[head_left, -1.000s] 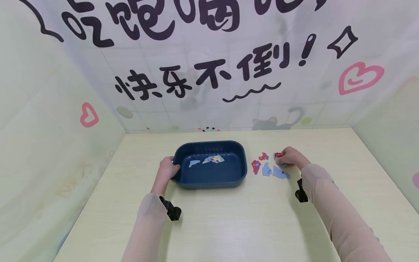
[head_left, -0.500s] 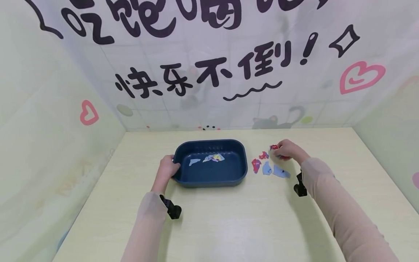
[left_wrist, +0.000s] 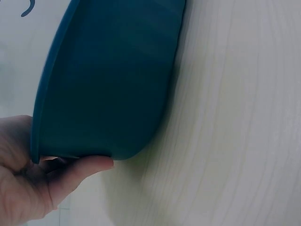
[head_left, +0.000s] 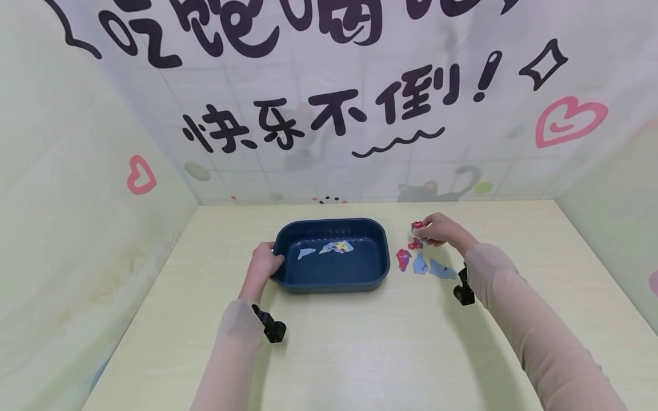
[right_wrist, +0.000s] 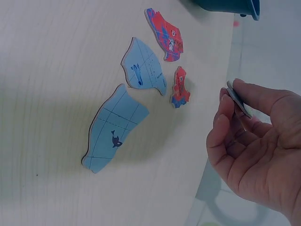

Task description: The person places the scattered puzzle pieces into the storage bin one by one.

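Note:
In the head view my left hand grips the left end of a dark blue rectangular basin; the left wrist view shows the thumb along the outer wall beneath the rim. My right hand pinches a red puzzle piece between thumb and fingers, up off the table. From the right wrist camera the held piece appears edge-on. Below it lie two red and purple puzzle pieces, one small and one larger, and two light blue ones, printed with a fork-like figure and an orca.
Inside the basin lie a light blue piece and a multicoloured patch of pieces. The pale wooden table runs back to a printed cloth wall, with cloth sides left and right.
My right hand has lifted the red puzzle piece and carried it left and slightly back, over the loose pieces towards the basin. The left hand and basin have stayed in place.

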{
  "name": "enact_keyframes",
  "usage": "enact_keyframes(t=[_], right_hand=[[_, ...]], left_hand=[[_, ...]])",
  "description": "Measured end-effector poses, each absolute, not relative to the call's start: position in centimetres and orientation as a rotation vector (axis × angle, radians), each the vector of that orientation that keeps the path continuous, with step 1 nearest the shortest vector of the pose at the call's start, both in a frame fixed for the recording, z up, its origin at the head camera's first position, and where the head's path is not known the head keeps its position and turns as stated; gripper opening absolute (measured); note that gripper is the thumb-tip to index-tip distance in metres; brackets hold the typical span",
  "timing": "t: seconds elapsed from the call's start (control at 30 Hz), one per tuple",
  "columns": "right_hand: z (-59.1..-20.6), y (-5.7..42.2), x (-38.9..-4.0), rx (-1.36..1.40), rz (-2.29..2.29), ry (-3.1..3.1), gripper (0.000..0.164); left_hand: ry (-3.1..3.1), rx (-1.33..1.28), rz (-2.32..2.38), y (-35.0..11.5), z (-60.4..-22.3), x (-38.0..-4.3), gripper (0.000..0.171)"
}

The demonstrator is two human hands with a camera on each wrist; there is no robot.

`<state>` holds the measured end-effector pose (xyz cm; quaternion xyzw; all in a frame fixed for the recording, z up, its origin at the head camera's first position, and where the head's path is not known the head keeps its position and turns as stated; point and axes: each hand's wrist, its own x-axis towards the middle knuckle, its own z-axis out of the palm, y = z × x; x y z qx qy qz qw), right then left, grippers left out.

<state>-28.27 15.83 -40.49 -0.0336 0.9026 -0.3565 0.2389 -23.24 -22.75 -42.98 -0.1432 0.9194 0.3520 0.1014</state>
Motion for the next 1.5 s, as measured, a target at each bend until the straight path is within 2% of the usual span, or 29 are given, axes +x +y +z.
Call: enact_keyframes(t=[0.47, 1.1, 1.5], right_hand=[[-39.6, 14.1, -28.8, -0.098, -1.04, 2.471, 0.029], [-38.6, 7.2, -29.0, -0.154, -1.068, 2.485, 0.035], [-38.4, 3.4, -29.5, -0.299, -0.871, 2.457, 0.026]], left_hand=[[2.705, -0.44, 1.025, -23.1, -42.9, -23.4, 0.046], [2.702, -0.439, 1.046, -23.0, -43.2, -23.4, 0.047], [2.693, -0.448, 1.035, -22.8, -42.9, -23.4, 0.047]])
